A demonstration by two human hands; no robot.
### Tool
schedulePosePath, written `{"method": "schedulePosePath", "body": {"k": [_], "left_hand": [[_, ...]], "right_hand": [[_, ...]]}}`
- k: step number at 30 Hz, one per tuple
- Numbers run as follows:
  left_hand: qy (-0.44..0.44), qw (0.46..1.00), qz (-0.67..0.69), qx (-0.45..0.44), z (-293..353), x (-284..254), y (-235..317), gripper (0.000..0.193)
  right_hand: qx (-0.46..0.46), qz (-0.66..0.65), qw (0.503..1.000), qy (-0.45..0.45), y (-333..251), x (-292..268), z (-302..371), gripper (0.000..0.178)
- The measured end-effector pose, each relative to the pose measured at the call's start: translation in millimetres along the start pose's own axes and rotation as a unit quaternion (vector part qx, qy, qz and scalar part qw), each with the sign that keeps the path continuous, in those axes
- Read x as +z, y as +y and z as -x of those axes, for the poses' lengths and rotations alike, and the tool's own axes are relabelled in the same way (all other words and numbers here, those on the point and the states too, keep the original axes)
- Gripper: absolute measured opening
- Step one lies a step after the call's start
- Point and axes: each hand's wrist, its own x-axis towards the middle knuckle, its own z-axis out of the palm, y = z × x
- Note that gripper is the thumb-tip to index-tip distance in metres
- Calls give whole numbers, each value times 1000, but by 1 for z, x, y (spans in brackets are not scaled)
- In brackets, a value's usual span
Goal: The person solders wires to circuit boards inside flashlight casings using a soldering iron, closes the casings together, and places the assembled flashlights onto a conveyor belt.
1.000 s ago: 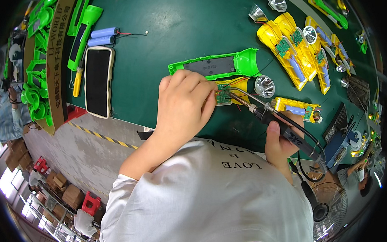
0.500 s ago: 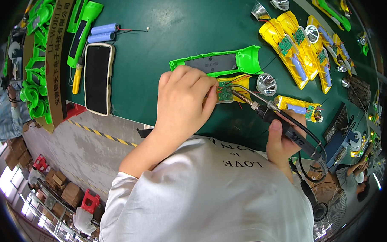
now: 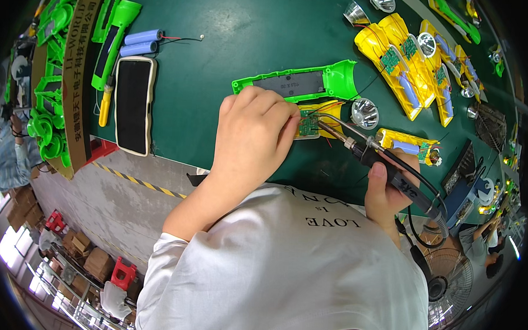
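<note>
My right hand (image 3: 389,187) grips a soldering iron (image 3: 369,157) by its black handle; a thin curved metal tube runs alongside the iron to its tip. That tip meets a small green circuit board (image 3: 308,127), which lies in a yellow flashlight half-shell (image 3: 331,111). At the board's left end, my left hand (image 3: 253,130) has its fingers bent and closed; what they pinch is hidden behind them. Just beyond lies an open green flashlight half-shell (image 3: 339,81). A silver reflector (image 3: 364,113) with thin wires rests right of the board.
Several yellow shells (image 3: 414,100) with batteries and boards lie at the far right, and a smaller yellow shell (image 3: 387,138) nearer. To the left are a phone (image 3: 133,105), blue batteries (image 3: 139,49), a green flashlight (image 3: 114,43) and a cardboard box (image 3: 81,71) of green parts.
</note>
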Motion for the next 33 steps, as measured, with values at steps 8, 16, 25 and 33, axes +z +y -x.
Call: {"method": "schedulePosePath", "body": {"k": [8, 16, 25, 33], "left_hand": [[-11, 1000, -6, 5, -3, -2, 1, 7], [-25, 999, -16, 13, -6, -4, 1, 7], [-25, 999, -29, 24, -7, -4, -1, 8], [-18, 999, -28, 24, -7, -2, -1, 7]], "right_hand": [[-12, 18, 1000, -10, 0, -2, -1, 22], [-14, 14, 1000, 7, -1, -1, 0, 23], [-5, 12, 1000, -1, 0, -1, 1, 23], [-13, 18, 1000, -2, -1, -1, -1, 22]]}}
